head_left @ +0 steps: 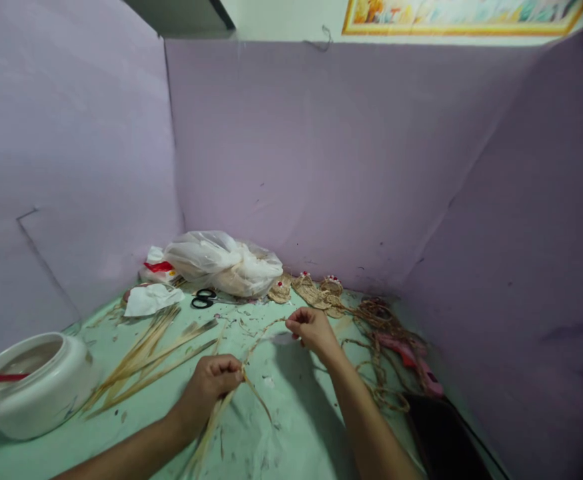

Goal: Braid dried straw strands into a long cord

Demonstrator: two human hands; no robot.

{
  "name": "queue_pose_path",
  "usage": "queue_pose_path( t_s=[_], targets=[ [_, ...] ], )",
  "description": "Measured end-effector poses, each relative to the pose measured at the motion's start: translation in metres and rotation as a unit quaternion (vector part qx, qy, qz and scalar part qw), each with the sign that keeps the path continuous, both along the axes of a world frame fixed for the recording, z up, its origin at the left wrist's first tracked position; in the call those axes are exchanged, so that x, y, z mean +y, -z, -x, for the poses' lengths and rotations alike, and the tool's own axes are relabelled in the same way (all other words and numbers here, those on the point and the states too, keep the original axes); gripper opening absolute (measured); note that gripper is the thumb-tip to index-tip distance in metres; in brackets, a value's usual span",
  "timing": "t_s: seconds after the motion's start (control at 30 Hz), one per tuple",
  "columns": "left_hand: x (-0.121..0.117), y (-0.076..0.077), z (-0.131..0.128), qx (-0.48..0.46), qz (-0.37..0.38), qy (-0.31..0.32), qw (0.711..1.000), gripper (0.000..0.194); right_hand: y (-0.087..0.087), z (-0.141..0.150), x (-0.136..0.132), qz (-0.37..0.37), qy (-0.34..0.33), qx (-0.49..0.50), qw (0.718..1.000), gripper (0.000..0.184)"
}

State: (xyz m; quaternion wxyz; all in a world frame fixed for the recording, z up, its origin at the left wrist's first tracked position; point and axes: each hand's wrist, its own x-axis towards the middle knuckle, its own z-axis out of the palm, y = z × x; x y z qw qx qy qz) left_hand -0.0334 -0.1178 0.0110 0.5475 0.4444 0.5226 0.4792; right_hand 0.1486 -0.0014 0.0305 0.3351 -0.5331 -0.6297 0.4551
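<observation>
the left hand [216,375] is closed, thumb and fingers pinching a thin twisted cord [271,325], with loose straw ends [208,427] hanging below its grip toward the near edge. the right hand [310,329], farther forward, pinches the cord's other end between thumb and fingertips, its other fingers curled. the cord runs between the hands, above the green table [281,457]. left of the left hand lies a spread of straw strips [141,360], next to a white pot [79,380]. scissors [203,298] lie near a knotted plastic bag [231,267] by the back wall. beyond the right hand are woven pieces [311,293] with red bits; a heap of rope [386,327] lies to its right.
</observation>
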Motion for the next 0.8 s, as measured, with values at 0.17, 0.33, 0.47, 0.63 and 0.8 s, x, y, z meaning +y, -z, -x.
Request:
queue_pose_path(
  t_s=[0.17, 0.33, 0.47, 0.63, 0.8],
  targets=[
    [0.024, -0.021, -0.02, 0.359, -0.113, 0.053, 0.925, 0.017, 0.028, 0.006, -0.014, 0.037, -0.019, 0.012, 0.999, 0.038],
    [0.047, -0.028, -0.049, 0.588, -0.168, 0.133, 0.78, 0.023, 0.023, 0.002, -0.024, 0.023, -0.063, 0.035, 0.997, 0.049],
    [0.052, -0.022, -0.058, 0.621, -0.201, 0.169, 0.739, 0.028, 0.02, 0.006, -0.02, 0.021, 0.024, 0.094, 0.995, 0.029],
    [0.06, -0.014, -0.044, 0.639, -0.166, 0.155, 0.735, 0.028, 0.009, -0.004, -0.015, 0.096, 0.094, 0.166, 0.977, 0.023],
    [0.08, -0.011, -0.033, 0.616, -0.092, 0.09, 0.777, 0.025, -0.002, -0.019, -0.021, 0.127, -0.012, 0.18, 0.975, 0.029]
  ],
)
